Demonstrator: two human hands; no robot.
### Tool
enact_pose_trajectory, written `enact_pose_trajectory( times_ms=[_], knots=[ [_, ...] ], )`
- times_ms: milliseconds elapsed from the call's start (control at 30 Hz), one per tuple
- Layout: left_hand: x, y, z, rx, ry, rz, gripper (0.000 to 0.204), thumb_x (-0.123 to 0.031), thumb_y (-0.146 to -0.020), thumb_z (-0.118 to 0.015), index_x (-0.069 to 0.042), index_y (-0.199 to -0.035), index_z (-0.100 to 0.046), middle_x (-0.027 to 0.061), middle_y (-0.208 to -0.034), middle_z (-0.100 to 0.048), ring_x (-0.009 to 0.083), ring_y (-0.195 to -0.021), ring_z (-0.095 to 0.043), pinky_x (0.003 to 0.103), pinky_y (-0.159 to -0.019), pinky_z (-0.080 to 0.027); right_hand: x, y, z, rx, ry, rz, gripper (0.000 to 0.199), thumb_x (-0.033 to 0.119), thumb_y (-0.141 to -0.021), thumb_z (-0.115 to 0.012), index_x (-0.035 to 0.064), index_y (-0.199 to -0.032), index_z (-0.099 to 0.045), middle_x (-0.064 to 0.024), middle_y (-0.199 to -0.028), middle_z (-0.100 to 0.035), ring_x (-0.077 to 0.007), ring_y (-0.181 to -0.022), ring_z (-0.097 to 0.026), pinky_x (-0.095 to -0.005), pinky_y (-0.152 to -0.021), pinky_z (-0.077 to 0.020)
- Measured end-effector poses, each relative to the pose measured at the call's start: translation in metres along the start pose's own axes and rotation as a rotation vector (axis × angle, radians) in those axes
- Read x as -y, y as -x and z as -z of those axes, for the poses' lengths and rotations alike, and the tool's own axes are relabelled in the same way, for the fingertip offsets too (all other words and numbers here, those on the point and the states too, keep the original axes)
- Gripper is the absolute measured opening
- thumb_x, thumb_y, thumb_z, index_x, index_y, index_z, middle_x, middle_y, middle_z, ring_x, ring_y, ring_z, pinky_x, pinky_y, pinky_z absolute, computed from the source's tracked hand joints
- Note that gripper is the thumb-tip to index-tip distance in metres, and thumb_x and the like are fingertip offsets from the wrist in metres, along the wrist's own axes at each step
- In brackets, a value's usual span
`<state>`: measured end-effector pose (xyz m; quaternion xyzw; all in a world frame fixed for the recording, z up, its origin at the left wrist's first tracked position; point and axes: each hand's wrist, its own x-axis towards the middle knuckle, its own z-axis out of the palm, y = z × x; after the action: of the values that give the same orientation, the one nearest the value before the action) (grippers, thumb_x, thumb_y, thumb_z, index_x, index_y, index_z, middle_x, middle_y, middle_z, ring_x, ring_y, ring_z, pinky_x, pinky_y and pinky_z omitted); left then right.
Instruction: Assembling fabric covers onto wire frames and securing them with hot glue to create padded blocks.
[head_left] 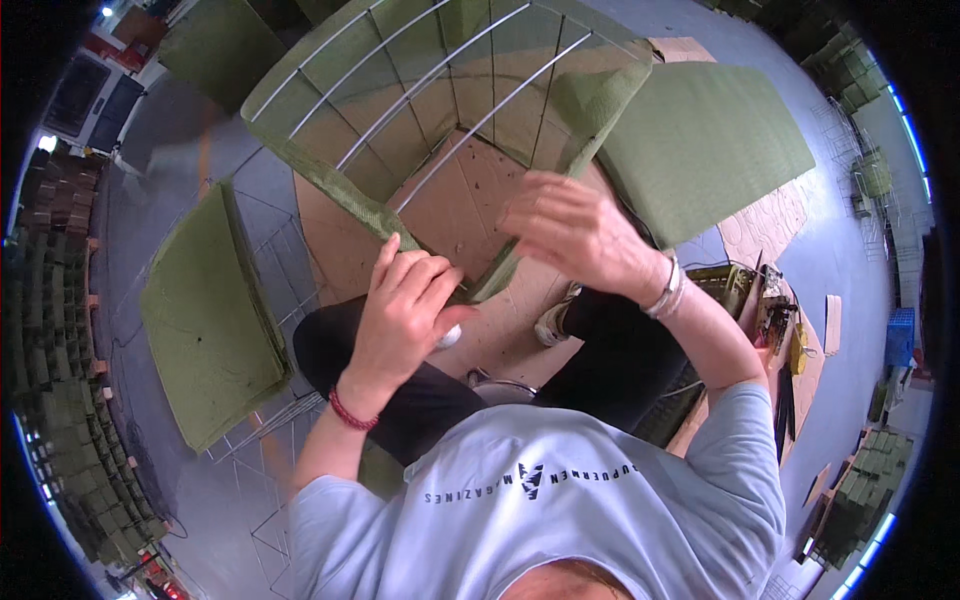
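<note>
A wire-mesh frame lined with olive-green fabric [440, 90] stands tilted in front of me over a brown cardboard sheet [450, 200]. My left hand [405, 305] grips the frame's lower green edge, with a small white object under the fingers near the palm. My right hand [575, 230] is raised at the frame's near right corner, blurred, fingers bent; whether it holds anything cannot be told. My knees in black trousers are below the frame.
A stack of green fabric panels [205, 310] lies on my left, another green panel [705, 140] on my right. Bare wire grids [270, 420] lie on the grey floor. A box of tools [770, 310] is at right. Stacks of green goods [60, 400] line the edges.
</note>
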<state>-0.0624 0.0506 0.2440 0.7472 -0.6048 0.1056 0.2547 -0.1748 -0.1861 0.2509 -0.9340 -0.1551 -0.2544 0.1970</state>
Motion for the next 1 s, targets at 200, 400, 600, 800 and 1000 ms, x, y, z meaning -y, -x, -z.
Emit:
enact_pose_trajectory(
  times_ms=[200, 400, 600, 800, 1000],
  knots=[
    [0.016, -0.01, -0.003, 0.207, 0.205, -0.238, 0.023, -0.022, -0.075, -0.074, -0.005, -0.079, -0.06, 0.0065, -0.081, -0.057, 0.0251, -0.087, -0.057, 0.047, -0.104, -0.043, 0.026, -0.011, -0.015, 0.209, 0.034, -0.059, 0.031, 0.03, -0.082, -0.068, 0.0036, -0.068, -0.06, -0.0113, -0.069, -0.064, -0.0276, -0.07, -0.065, -0.0395, -0.067, -0.0489],
    [0.024, -0.017, 0.001, 0.275, 0.249, -0.279, 0.024, -0.019, -0.071, -0.076, -0.003, -0.073, -0.059, 0.0089, -0.076, -0.054, 0.0286, -0.082, -0.057, 0.048, -0.1, -0.044, 0.018, -0.051, -0.024, 0.599, 0.123, -0.114, 0.029, 0.023, -0.085, -0.058, 0.0024, -0.066, -0.064, -0.0173, -0.067, -0.063, -0.0329, -0.067, -0.064, -0.0417, -0.053, -0.0443],
    [0.016, -0.011, 0.008, 0.279, 0.057, -0.245, 0.038, -0.03, -0.082, -0.068, 0.002, -0.102, -0.064, 0.0139, -0.093, -0.062, 0.0321, -0.096, -0.059, 0.05, -0.104, -0.041, -0.024, -0.065, -0.048, 0.69, 0.104, 0.281, 0.022, 0.02, -0.091, -0.059, 0.0029, -0.098, -0.071, -0.017, -0.087, -0.07, -0.032, -0.074, -0.067, -0.0374, -0.063, -0.0523],
    [-0.038, -0.007, -0.024, 0.069, -0.121, -0.043, 0.061, -0.038, -0.091, -0.061, 0.006, -0.133, -0.049, 0.0163, -0.102, -0.063, 0.0304, -0.101, -0.059, 0.05, -0.105, -0.041, -0.051, -0.013, 0.011, 0.013, -0.089, -0.399, 0.023, 0.017, -0.096, -0.054, -0.0017, -0.094, -0.067, -0.0178, -0.079, -0.065, -0.0329, -0.067, -0.061, -0.0387, -0.066, -0.0507],
    [-0.032, -0.026, -0.031, 0.107, -0.163, 0.059, 0.02, -0.016, -0.086, -0.069, 0.001, -0.092, -0.061, 0.0129, -0.055, -0.056, 0.0305, -0.058, -0.061, 0.04, -0.076, -0.055, -0.049, -0.054, 0.007, 0.864, 0.361, -0.366, 0.034, 0.03, -0.091, -0.054, 0.0006, -0.092, -0.071, -0.0194, -0.088, -0.068, -0.0361, -0.085, -0.065, -0.0437, -0.08, -0.0509]
  ],
)
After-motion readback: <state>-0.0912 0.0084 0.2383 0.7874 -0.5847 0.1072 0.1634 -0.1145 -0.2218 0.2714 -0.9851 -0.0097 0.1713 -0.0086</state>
